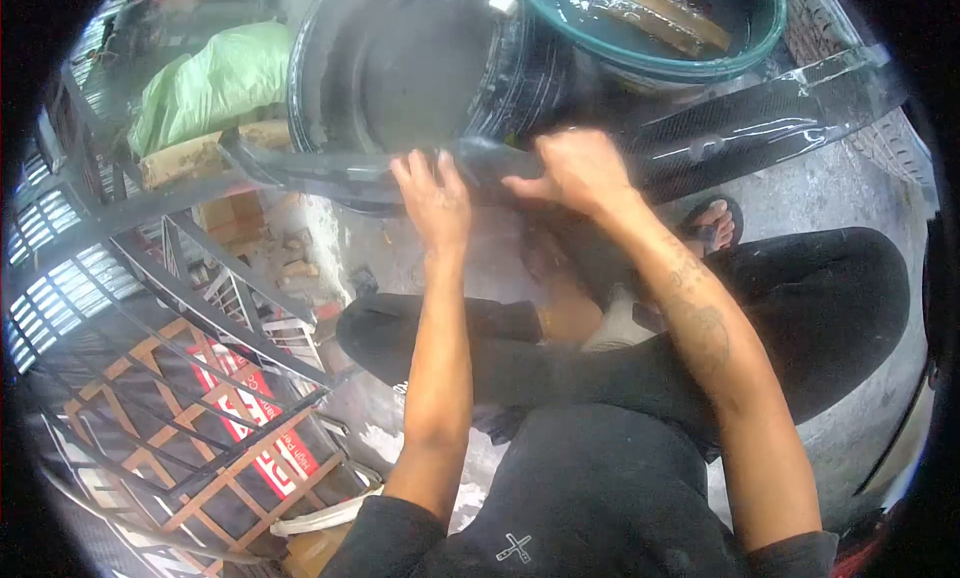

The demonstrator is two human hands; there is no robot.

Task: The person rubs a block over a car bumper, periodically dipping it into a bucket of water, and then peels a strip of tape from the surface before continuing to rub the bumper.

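Observation:
A long, glossy black carbon-fibre panel (740, 128) lies crosswise in front of me, wet in places and narrowing toward its left end. My left hand (432, 193) is closed over its middle-left stretch, with the fingertips over the far side. To the right of it, my right hand (580, 168) is curled into a fist against the panel, thumb pointing left. Slight blur covers this hand, and whatever its fingers hold is hidden. Beyond the panel stands a black round tub (310, 88), its inside dark grey.
A green basin (655, 68) of water with brownish pieces in it stands at the back right. A pale green plastic bag (215, 83) sits at the back left. Black metal racks (190, 253) crowd the left side. My sandalled foot (714, 223) rests on the concrete floor.

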